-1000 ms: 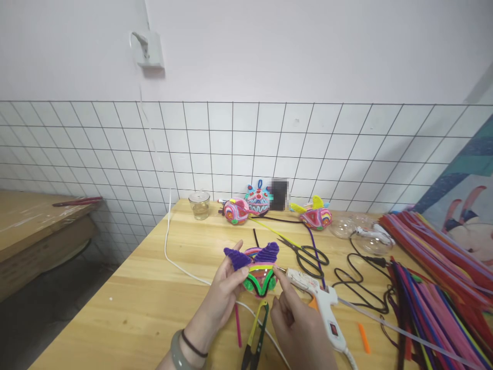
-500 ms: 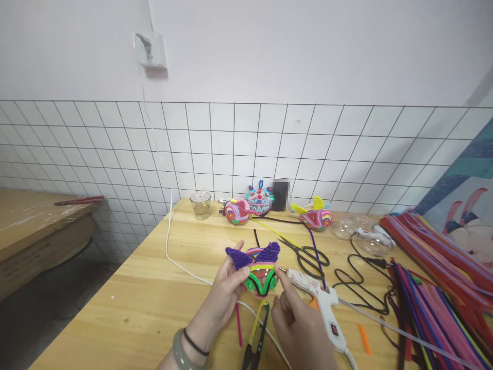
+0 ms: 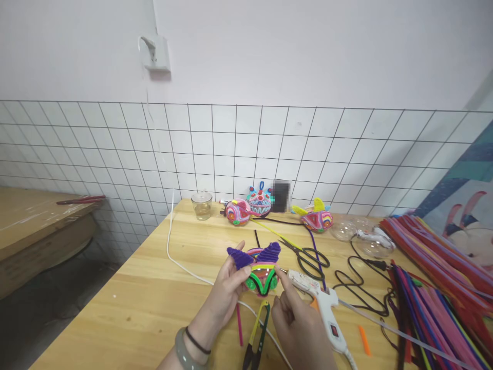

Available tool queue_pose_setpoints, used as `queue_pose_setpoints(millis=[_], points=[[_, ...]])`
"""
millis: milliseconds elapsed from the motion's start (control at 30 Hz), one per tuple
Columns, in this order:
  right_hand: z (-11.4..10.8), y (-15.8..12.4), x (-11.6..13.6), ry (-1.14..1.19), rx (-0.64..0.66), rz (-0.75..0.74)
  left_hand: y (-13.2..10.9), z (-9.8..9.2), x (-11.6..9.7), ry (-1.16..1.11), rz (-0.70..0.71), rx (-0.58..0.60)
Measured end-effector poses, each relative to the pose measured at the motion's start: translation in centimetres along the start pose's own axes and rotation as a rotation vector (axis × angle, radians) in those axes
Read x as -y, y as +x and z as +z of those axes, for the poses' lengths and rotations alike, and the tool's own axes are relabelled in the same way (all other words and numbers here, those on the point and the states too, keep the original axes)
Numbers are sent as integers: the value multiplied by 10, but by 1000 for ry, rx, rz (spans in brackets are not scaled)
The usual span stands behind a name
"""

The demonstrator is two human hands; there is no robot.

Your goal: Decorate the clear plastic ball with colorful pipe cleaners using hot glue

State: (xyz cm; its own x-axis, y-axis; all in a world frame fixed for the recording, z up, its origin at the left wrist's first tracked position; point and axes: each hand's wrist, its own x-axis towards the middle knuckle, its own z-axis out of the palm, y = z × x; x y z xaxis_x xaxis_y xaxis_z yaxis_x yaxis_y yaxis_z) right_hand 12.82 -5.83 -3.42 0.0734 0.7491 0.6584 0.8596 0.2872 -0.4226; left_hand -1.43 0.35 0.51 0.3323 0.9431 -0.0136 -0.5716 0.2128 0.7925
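My left hand (image 3: pixel 227 290) is closed round a colourful pipe-cleaner ornament (image 3: pixel 260 270) with two purple ears, held just above the wooden table (image 3: pixel 146 303). My right hand (image 3: pixel 298 321) is at the ornament's right side, its forefinger and thumb pinched against the edge; what the pinch holds, if anything, is too small to see. A white glue gun (image 3: pixel 321 303) lies on the table right beside my right hand, its nozzle pointing at the ornament. Yellow-handled snips (image 3: pixel 257 336) lie below the ornament.
Black scissors (image 3: pixel 308 253) lie behind the glue gun. Three finished ornaments (image 3: pixel 260 201) and a small glass jar (image 3: pixel 202 205) stand by the tiled wall. A heap of pipe cleaners (image 3: pixel 435 272) fills the right side. Cords (image 3: pixel 358 280) cross the table.
Both hands and the ornament have stayed almost still; the view has shifted slightly to the left.
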Motion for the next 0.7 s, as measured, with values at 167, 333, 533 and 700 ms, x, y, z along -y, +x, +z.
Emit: queue_pose_setpoints(millis=[167,333,533,700], points=[[0,-1,0,-6,11,17,0,2,-1,-4,-8,-16],[2,-3,-1,6,42,37,0,5,-1,-42,-6,-41],[4,-4,-3,34,31,52,0,4,0,-20,-6,-49],[4,-5,-4,33,52,40,0,2,0,1,7,-10]])
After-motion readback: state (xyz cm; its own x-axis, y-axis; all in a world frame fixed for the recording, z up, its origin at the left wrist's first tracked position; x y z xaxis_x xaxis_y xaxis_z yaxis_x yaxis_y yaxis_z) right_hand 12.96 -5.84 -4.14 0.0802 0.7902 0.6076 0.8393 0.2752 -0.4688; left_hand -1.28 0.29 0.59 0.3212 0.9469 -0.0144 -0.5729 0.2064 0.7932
